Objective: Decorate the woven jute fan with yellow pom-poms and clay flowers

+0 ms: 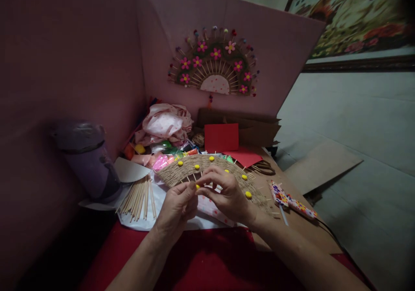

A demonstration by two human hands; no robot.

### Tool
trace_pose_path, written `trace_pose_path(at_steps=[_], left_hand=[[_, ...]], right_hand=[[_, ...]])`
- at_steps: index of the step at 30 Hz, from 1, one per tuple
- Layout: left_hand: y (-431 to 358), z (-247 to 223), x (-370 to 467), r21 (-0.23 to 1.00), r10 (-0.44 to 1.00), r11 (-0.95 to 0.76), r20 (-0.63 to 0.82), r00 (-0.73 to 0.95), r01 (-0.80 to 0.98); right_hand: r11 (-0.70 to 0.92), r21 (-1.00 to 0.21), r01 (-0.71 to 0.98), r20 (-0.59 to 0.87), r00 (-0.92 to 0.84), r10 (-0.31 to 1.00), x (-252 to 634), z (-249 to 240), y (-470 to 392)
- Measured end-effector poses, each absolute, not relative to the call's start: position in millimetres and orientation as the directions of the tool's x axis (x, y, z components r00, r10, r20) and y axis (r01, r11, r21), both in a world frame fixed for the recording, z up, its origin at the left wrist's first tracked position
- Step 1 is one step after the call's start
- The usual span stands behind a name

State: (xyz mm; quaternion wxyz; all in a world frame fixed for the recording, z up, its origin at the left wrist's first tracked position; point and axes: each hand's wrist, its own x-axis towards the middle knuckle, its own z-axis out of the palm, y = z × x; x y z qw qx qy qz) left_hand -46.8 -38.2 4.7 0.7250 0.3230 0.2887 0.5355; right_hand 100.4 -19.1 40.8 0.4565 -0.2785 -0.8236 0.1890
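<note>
A small yellow piece, apparently soft clay (197, 187), is pinched between the fingertips of both hands. My left hand (179, 202) is closed, its thumb and forefinger at the piece's left side. From the right, my right hand (223, 189) meets it with thumb and fingers pressed together. Just behind and below the hands lies a fan shape wound with twine (168, 172), dotted with several yellow discs such as this yellow disc (248, 194). Thin sticks show along its inner edge. My hands hide its middle and part of a pink-dotted fabric piece (210, 209).
Wooden sticks (138, 200) lie left beside a purple cylindrical container (90, 165). Behind are bagged coloured clay (160, 162), crumpled fabric (167, 122) and red paper (221, 137). A corded glue gun (292, 202) rests right on cardboard. A finished-looking flowered fan (214, 62) hangs on the pink panel.
</note>
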Motion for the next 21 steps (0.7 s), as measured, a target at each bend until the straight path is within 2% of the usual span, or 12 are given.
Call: trace_pose_path(at_steps=[10,12,14,17,19,21], left_hand=[[-40,6,-45,0.809,0.98,0.167,-0.073,0.186,-0.564],[-39,9,-46,0.814,0.998,0.068,-0.051,0.045,-0.577],[-36,11,-51,0.802,0.976,-0.103,-0.032,-0.214,-0.589],[-27,8,-62,0.765,0.828,-0.324,-0.057,-0.559,-0.557],[-20,2,-71,0.783,0.719,-0.368,-0.103,-0.687,-0.501],[-15,-6,-77,0.828,0.678,-0.325,-0.133,-0.723,-0.457]], right_hand=[[0.775,-0.571,0.272,0.627,-0.465,0.625,99,43,-17],[0.763,-0.587,0.272,0.616,-0.461,0.639,98,44,-16],[0.741,-0.609,0.282,0.606,-0.439,0.664,95,45,-12],[0.706,-0.64,0.304,0.584,-0.404,0.704,88,45,-2],[0.683,-0.664,0.305,0.563,-0.397,0.725,82,44,6],[0.667,-0.684,0.296,0.546,-0.4,0.737,75,41,15]])
